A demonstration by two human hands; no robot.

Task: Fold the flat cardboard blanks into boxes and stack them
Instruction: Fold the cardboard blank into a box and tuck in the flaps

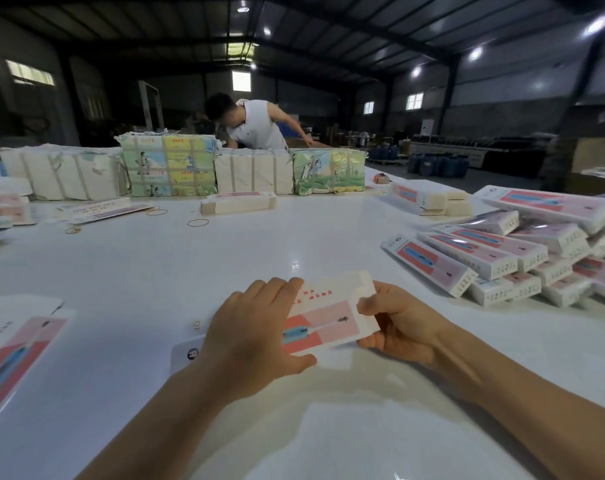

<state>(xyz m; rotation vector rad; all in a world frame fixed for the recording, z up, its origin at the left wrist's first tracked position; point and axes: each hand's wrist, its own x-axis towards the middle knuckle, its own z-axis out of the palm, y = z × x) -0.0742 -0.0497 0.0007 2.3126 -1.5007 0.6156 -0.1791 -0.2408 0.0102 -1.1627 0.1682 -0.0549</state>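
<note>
While left hand point(256, 336) covers blank point(323, 320) — right fingers point(366, 304) pinch end (thumb on top).

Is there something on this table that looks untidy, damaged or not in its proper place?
Nothing looks damaged. Loose rubber bands lie scattered on the white table. The pile of folded boxes at right is uneven, with boxes lying at different angles.
</note>
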